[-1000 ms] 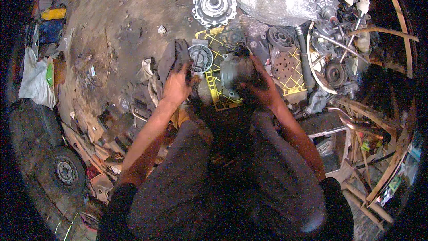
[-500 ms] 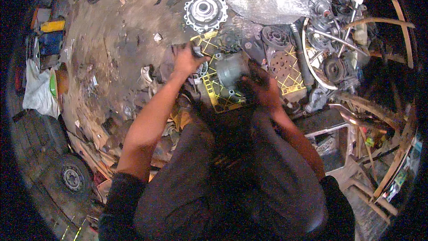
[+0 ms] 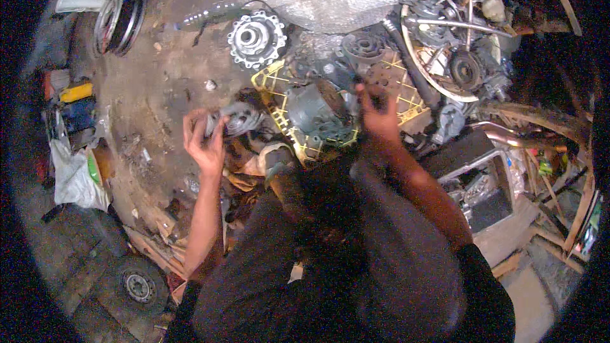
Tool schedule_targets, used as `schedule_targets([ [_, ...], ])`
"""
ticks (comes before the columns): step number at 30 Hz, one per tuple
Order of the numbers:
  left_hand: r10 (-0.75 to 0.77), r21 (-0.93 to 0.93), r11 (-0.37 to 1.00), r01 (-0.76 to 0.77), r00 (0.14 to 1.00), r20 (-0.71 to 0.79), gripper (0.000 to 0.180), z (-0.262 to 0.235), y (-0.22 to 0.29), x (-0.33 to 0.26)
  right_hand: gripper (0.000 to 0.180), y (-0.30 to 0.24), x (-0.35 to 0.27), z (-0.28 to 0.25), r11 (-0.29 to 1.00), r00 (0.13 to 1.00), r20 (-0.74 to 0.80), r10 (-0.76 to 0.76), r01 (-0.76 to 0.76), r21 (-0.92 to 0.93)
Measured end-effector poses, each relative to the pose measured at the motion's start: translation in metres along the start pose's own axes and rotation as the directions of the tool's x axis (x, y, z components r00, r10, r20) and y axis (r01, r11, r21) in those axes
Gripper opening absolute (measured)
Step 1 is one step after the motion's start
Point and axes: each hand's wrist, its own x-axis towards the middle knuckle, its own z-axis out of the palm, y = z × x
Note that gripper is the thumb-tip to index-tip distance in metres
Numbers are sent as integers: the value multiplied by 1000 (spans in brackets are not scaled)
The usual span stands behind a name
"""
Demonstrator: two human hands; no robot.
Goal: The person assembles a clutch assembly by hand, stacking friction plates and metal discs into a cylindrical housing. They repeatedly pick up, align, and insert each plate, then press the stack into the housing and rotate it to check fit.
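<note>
My left hand is closed on the edge of a round grey metal cover with holes, left of the yellow crate. A dull grey cylindrical metal housing lies on its side on the yellow plastic crate. Just right of the housing is my right hand, its fingers apart and partly in shadow, with nothing visible in them. Beyond the crate, a bright silver toothed hub lies flat on the ground.
Dark disc parts sit at the crate's far side. Metal parts and a curved pale rim crowd the right. A metal frame box stands near my right knee. Rags lie before my left knee. A wheel is at lower left.
My left hand has moved left and nearer, now with the round metal cover. My right hand has come off the housing's right side. The view has shifted.
</note>
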Motion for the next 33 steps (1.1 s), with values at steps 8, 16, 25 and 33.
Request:
schedule_targets([
  [8, -582, -167, 780, 603, 797, 160, 30, 7, 44, 36, 39, -30, 29, 20, 986, 946, 309, -98, 133, -96],
  [16, -525, -281, 722, 632, 766, 372, 23, 30, 106, 25, 71, -44, -4, 58, 925, 359, 933, 11, -359, 127],
  [25, -441, -213, 753, 623, 718, 539, 43, 73, 99, 10, 73, -47, -5, -22, 551, 558, 671, 488, -794, 258],
  [33, -329, 232, 944, 233, 690, 645, 82, 146, 109, -6, 72, -53, 14, -58, 553, 788, 462, 407, -615, 561],
])
